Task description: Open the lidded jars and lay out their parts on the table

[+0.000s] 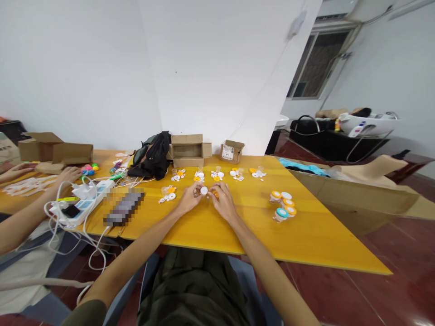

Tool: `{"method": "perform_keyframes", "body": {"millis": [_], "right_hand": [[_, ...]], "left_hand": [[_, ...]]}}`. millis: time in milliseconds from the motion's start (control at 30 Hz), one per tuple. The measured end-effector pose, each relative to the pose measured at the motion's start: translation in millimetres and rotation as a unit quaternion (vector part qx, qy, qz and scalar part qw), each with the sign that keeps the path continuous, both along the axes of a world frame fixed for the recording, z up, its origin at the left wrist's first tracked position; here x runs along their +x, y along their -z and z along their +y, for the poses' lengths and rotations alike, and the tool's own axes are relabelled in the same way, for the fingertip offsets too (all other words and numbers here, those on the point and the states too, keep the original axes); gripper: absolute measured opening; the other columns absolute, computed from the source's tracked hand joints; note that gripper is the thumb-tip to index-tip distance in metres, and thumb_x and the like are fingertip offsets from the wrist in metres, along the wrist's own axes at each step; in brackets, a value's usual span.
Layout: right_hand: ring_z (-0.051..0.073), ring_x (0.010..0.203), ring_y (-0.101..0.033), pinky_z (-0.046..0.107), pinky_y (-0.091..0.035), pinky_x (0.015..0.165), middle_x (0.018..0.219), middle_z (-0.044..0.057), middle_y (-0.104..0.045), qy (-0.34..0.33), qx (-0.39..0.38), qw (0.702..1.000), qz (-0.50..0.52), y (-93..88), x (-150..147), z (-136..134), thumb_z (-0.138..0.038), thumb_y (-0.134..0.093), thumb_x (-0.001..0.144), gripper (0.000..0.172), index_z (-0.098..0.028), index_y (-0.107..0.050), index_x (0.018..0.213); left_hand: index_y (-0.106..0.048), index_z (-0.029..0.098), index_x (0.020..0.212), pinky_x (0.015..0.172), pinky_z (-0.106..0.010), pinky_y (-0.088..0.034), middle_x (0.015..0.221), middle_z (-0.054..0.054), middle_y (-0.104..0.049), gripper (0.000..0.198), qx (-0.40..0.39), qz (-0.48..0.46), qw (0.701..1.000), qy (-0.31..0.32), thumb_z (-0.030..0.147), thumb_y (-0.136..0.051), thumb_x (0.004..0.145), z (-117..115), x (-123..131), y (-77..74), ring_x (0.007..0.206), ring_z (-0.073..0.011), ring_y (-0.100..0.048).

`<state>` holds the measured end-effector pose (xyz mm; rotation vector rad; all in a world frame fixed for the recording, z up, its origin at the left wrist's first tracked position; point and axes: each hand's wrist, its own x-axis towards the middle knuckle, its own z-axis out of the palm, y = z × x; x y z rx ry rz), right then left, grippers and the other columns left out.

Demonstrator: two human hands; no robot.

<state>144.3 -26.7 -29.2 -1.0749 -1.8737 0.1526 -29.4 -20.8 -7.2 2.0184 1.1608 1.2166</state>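
Observation:
My left hand (190,198) is closed on a small part with a white round cap (204,190) facing up. Close beside it, my right hand (224,202) has its fingers bent together around a small orange part (215,193), mostly hidden by the fingertips. Beyond my hands lie little groups of loose parts: orange rings (216,179), white discs (201,174) and clear cups (174,172). Another group with an orange disc (171,190) is left of my left hand. At the right stand several put-together pieces, one with a teal rim (282,213), others with orange rims (290,210).
An open cardboard box (188,161), a smaller box (232,151) and a black bag (152,156) stand along the wall. A blurred-out dark device (124,207) and a power strip (83,203) with cables lie left. Another person's hand (70,174) is farther left.

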Motion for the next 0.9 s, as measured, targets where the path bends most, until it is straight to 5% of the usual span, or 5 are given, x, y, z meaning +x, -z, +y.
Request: {"method": "perform_keyframes", "body": {"millis": [300, 900], "right_hand": [[0.027, 0.102, -0.058, 0.043, -0.049, 0.092, 0.106, 0.009, -0.062, -0.023, 0.011, 1.000, 0.010, -2.3, -5.6, -4.9, -0.017, -0.054, 0.087, 0.016, -0.026, -0.066, 0.090], [0.024, 0.100, -0.061, 0.040, -0.052, 0.091, 0.102, 0.006, -0.065, -0.024, 0.018, 0.998, 0.057, -0.4, -9.6, -3.4, -0.015, -0.057, 0.084, 0.013, -0.026, -0.062, 0.077]], "left_hand": [[-0.067, 0.023, 0.106, 0.089, -0.033, -0.054, 0.103, -0.004, -0.072, 0.027, 0.057, 0.111, 0.992, 0.036, 0.012, -0.059, 0.082, -11.5, -0.4, -3.7, 0.092, -0.0193, -0.067], [-0.067, 0.025, 0.108, 0.088, -0.032, -0.056, 0.102, -0.005, -0.071, 0.029, 0.109, 0.126, 0.986, 0.025, 0.011, -0.060, 0.083, -9.4, -1.0, 2.1, 0.094, -0.0197, -0.068]]}}
